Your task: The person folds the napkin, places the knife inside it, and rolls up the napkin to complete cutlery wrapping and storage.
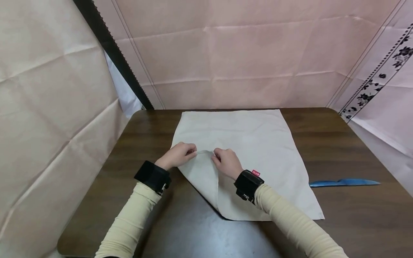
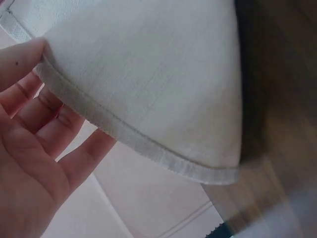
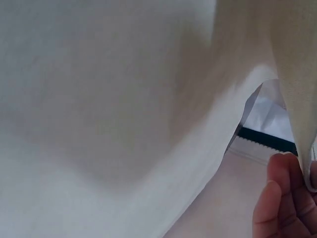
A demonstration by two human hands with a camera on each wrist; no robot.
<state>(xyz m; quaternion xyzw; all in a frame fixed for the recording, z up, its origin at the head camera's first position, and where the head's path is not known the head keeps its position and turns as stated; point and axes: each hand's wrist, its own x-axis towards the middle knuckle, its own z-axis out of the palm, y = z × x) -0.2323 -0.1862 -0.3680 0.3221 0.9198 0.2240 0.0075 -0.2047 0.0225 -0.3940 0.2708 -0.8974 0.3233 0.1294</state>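
Observation:
A large white cloth (image 1: 251, 143) with a stitched hem is spread on the table, its near-left part lifted and folded back over itself. My left hand (image 1: 180, 154) pinches the raised hem near the cloth's left side. In the left wrist view, the thumb lies over the hem (image 2: 133, 136) and the fingers are beneath it. A short way to the right, my right hand (image 1: 227, 163) grips the same raised edge, and a short stretch of hem runs between the hands. The right wrist view shows the right fingers (image 3: 277, 198) at the hanging cloth, partly cut off by the frame.
A blue knife (image 1: 344, 182) lies on the brown wooden table (image 1: 342, 143), its left end at the cloth's right edge. Pale fabric sheets (image 1: 258, 53) hang behind and beside the table. Black bands sit on both wrists.

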